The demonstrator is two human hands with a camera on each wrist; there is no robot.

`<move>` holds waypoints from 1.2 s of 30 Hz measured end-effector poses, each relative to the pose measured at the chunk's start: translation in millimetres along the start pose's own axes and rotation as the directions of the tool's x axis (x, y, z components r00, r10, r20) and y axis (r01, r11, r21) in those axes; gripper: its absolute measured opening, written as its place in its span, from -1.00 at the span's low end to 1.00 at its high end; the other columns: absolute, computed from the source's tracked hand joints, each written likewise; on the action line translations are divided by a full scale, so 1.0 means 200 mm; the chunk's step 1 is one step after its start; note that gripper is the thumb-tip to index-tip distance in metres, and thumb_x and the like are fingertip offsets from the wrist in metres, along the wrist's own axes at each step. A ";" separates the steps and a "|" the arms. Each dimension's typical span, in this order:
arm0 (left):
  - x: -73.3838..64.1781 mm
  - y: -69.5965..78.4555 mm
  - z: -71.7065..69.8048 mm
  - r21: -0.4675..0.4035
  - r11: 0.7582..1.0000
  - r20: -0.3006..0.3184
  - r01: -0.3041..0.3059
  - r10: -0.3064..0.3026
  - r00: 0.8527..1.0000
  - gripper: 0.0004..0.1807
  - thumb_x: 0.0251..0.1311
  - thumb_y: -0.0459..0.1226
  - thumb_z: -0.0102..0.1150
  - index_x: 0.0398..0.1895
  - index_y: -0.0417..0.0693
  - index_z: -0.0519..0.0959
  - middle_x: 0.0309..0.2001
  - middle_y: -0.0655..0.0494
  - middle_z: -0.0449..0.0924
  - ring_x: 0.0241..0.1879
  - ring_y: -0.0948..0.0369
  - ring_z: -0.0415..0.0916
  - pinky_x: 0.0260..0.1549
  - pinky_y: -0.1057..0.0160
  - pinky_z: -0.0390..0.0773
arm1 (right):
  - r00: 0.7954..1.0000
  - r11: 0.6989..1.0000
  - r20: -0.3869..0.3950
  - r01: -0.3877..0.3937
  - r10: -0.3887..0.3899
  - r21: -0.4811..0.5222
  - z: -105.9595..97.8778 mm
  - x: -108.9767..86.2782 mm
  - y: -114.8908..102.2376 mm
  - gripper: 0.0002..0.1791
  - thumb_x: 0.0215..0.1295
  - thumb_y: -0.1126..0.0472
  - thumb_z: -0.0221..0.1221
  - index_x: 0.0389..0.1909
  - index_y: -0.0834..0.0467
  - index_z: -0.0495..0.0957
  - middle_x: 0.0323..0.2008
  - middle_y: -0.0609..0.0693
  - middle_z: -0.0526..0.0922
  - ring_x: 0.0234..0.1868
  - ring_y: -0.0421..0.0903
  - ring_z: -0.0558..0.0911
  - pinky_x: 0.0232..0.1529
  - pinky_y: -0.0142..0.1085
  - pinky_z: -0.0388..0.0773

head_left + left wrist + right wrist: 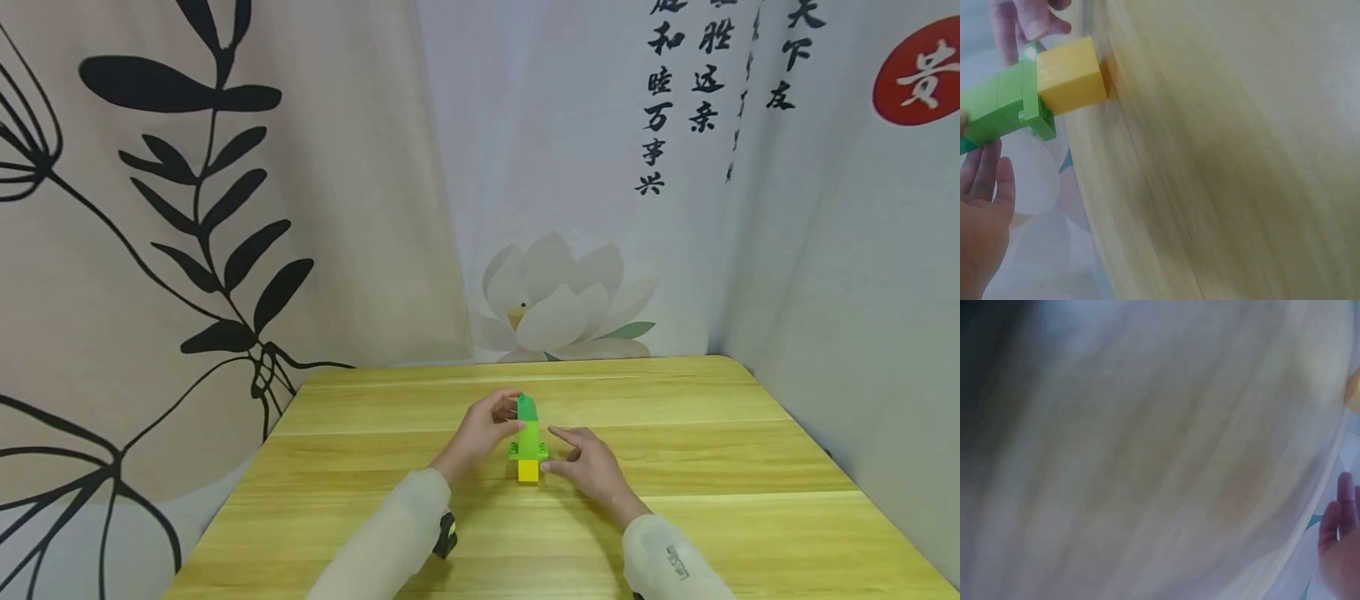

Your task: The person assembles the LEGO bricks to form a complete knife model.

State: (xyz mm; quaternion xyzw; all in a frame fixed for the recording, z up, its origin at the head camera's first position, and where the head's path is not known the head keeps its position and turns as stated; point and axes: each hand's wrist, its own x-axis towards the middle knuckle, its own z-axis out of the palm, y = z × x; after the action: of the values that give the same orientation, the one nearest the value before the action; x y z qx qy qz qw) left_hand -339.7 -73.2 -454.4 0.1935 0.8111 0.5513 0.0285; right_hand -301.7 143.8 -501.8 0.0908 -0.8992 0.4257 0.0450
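A small tower of toy building blocks (528,439) stands upright on the wooden table (337,500). Its base is a yellow block (528,472), with a wider light green plate (1036,100), light green bricks (994,100) and a curved darker green top piece (527,407) above. My left hand (486,429) grips the upper part from the left, thumb on the bricks and fingers curled behind. To the right, my right hand (592,469) has its thumb and fingers spread apart, thumb tip close beside the plate. The right wrist view shows only part of that hand and a corner of yellow block.
Behind the table's far edge hangs a pale curtain (360,208) printed with black plants, a lotus flower (555,304) and writing. A dark strap piece (446,536) sits at the left sleeve. Bare wood surrounds the tower.
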 end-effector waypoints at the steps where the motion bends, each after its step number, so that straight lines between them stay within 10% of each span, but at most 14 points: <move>1: 0.01 0.00 0.00 -0.002 1.000 0.001 0.009 -0.009 1.000 -0.47 0.33 -0.31 0.24 0.35 0.04 0.41 0.03 0.13 0.63 0.00 0.16 0.56 0.01 0.15 0.57 | 1.000 1.000 -0.003 0.012 -0.012 -0.026 0.00 0.00 0.00 -0.30 0.08 0.02 0.47 0.30 -0.02 0.52 0.13 0.03 0.53 -0.20 -0.11 0.52 -0.19 -0.19 0.53; 13: 0.09 -0.04 0.01 -0.023 0.999 0.032 0.038 -0.038 0.999 -0.44 0.34 -0.26 0.25 0.38 -0.05 0.39 0.02 0.08 0.62 0.01 0.15 0.55 0.05 0.11 0.55 | 0.988 0.951 0.070 0.152 -0.138 -0.269 0.03 0.00 -0.01 0.12 -0.09 -0.16 0.52 0.52 -0.06 0.19 0.21 0.13 0.49 -0.21 -0.07 0.59 0.03 0.10 0.49; 22: 0.10 -0.05 0.00 -0.001 0.999 0.035 0.050 -0.050 0.998 -0.42 0.37 -0.24 0.21 0.42 -0.06 0.35 0.09 0.05 0.60 0.09 0.11 0.53 0.10 0.08 0.51 | 0.985 0.937 0.104 0.167 -0.141 -0.307 0.04 0.00 -0.02 0.09 -0.03 -0.13 0.50 0.52 -0.01 0.19 0.21 0.15 0.51 0.10 0.14 0.58 0.14 0.19 0.36; 36: 0.11 -0.08 -0.02 0.099 0.992 0.073 0.080 -0.087 0.993 -0.32 0.33 -0.21 0.26 0.49 0.01 0.27 0.17 0.03 0.55 0.18 0.00 0.44 0.19 -0.10 0.39 | 0.983 0.935 0.134 0.161 -0.124 -0.316 0.04 0.01 -0.04 0.05 -0.01 -0.23 0.45 0.50 -0.05 0.22 0.14 0.13 0.55 -0.02 0.09 0.61 0.12 0.18 0.38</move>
State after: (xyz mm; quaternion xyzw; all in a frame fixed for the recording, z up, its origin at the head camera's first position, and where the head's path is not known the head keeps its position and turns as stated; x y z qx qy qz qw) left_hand -364.8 -73.9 -464.7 0.1816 0.8422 0.5023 0.0736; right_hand -302.9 133.1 -500.8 0.1707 -0.9492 0.2613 0.0395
